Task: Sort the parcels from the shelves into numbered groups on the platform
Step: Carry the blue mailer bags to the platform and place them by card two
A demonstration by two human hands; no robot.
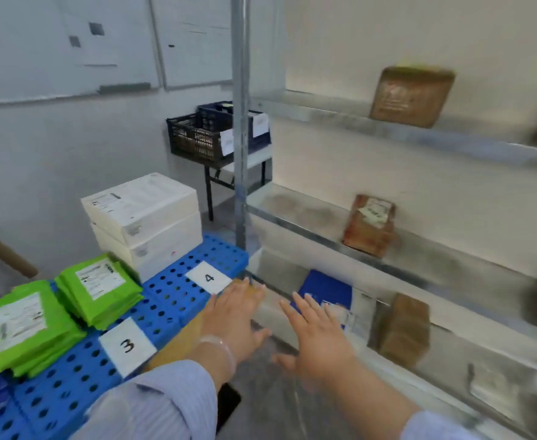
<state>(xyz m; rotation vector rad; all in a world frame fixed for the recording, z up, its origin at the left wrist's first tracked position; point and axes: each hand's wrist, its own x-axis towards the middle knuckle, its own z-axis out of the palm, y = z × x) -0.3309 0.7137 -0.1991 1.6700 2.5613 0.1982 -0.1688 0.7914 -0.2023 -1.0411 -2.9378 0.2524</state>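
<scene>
Both my hands are stretched forward with straight fingers, holding nothing. My left hand [234, 319] hovers over the near corner of the blue perforated platform [178, 296], just right of the card marked 4 [208, 277]. My right hand [316, 331] is in front of the lowest shelf, close to a blue and white parcel [327, 290] lying there. Green parcels [99, 289] are stacked behind the card marked 3 [127, 346], with another green stack [26, 331] to their left. Two white boxes [143, 217] are stacked behind card 4.
Brown parcels stand on the metal shelves: one on the top shelf [411, 96], one on the middle shelf [370, 223], one on the lowest shelf [403, 328]. A shelf upright [240, 138] rises beside the platform. Dark crates [203, 134] sit on a small table behind.
</scene>
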